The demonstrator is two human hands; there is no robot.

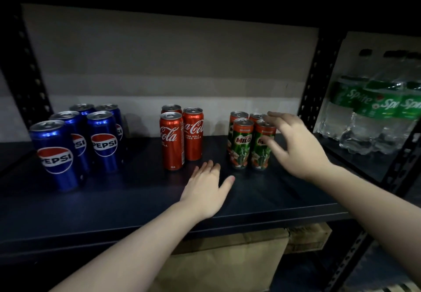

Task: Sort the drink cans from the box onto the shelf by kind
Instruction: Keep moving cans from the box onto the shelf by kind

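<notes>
- Head view: Pepsi cans (75, 141) toward the shelf (136, 196) left end, Coca-Cola cans (182, 135) mid, Milo cans (250, 140) right of them.
- right hand (293, 148) fingers spread, empty, at the front-right Milo can (262, 148); contact unclear.
- left hand (206, 191) flat, empty, near front edge.
- Likely placement step; next: fetch from box, not identifiable here.

Dim, perhaps front-lit; soft, bowed edges.
</notes>
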